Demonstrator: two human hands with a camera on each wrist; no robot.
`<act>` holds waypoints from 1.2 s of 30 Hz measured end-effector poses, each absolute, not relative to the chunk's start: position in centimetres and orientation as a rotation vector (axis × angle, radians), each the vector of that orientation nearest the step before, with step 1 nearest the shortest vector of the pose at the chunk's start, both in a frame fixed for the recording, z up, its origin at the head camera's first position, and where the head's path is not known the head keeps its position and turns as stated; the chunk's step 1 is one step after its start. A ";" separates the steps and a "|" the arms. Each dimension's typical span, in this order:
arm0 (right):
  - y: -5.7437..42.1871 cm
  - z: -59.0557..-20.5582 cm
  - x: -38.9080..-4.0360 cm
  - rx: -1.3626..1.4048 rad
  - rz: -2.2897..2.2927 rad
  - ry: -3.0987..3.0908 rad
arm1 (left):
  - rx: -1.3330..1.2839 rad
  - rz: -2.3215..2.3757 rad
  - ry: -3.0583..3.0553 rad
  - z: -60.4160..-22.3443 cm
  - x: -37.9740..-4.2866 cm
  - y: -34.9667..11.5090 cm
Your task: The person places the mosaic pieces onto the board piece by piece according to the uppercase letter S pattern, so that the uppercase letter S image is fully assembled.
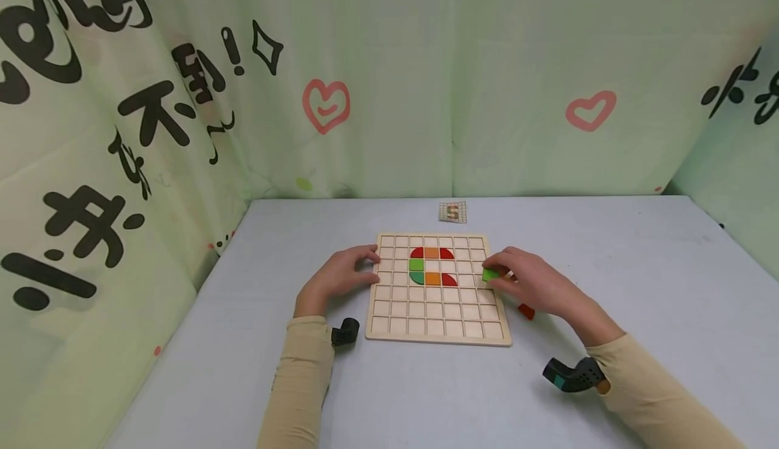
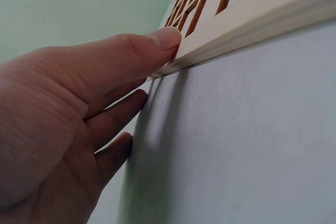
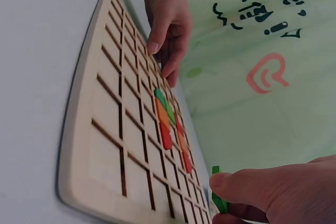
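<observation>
A wooden grid board (image 1: 408, 327) lies flat on the table, with red, orange and green tiles set in some of its squares. My left hand (image 1: 342, 274) touches the board's left edge; in the left wrist view its thumb (image 2: 168, 38) rests at the rim, the other fingers extended. At the board's right edge my right hand (image 1: 535, 280) pinches a green tile (image 1: 489, 274) between thumb and fingers. The right wrist view shows this green tile (image 3: 219, 203) held up near the board. A red piece (image 1: 526, 311) lies on the table under the right hand.
A small patterned card (image 1: 453, 211) lies on the table (image 1: 608, 246) beyond the board. Green printed curtains (image 1: 389, 97) hang behind and at both sides. Each wrist wears a black camera mount (image 1: 575, 374).
</observation>
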State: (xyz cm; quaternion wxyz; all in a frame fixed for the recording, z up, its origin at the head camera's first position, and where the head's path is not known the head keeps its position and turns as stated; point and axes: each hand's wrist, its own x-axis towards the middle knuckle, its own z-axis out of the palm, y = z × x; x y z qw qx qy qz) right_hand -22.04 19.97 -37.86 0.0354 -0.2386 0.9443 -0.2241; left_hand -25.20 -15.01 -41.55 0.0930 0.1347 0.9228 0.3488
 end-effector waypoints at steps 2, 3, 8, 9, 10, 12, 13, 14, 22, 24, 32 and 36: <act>19.5 -37.6 -22.2 -0.745 -0.714 2.902 | 0.403 1.033 2.741 -41.5 -25.2 -15.0; 19.2 -37.5 -22.3 -0.753 -0.727 2.899 | 0.404 1.034 2.738 -41.5 -25.2 -15.0; 18.0 -36.8 -23.0 -0.801 -0.767 2.862 | 0.423 1.044 2.730 -41.5 -25.3 -15.1; 17.8 -36.7 -23.1 -0.805 -0.768 2.852 | 0.423 1.048 2.727 -41.5 -25.3 -15.1; 17.5 -36.5 -23.3 -0.807 -0.771 2.842 | 0.423 1.050 2.728 -41.5 -25.3 -15.1; 17.1 -36.2 -23.6 -0.805 -0.770 2.822 | 0.424 1.053 2.727 -41.5 -25.3 -15.2; 16.9 -36.1 -23.7 -0.803 -0.769 2.812 | 0.421 1.056 2.726 -41.5 -25.3 -15.2; 16.7 -36.0 -23.8 -0.806 -0.768 2.801 | 0.419 1.054 2.726 -41.5 -25.3 -15.2; 16.1 -36.2 -23.7 -0.917 -0.714 2.702 | 0.407 1.060 2.721 -41.6 -25.3 -15.1; 16.0 -36.4 -23.7 -0.947 -0.687 2.691 | 0.403 1.056 2.721 -41.6 -25.3 -15.0; 15.6 -37.1 -23.6 -1.012 -0.682 2.660 | 0.406 1.052 2.716 -41.6 -25.2 -15.1; 15.6 -37.2 -23.6 -1.021 -0.683 2.659 | 0.407 1.045 2.719 -41.5 -25.2 -15.0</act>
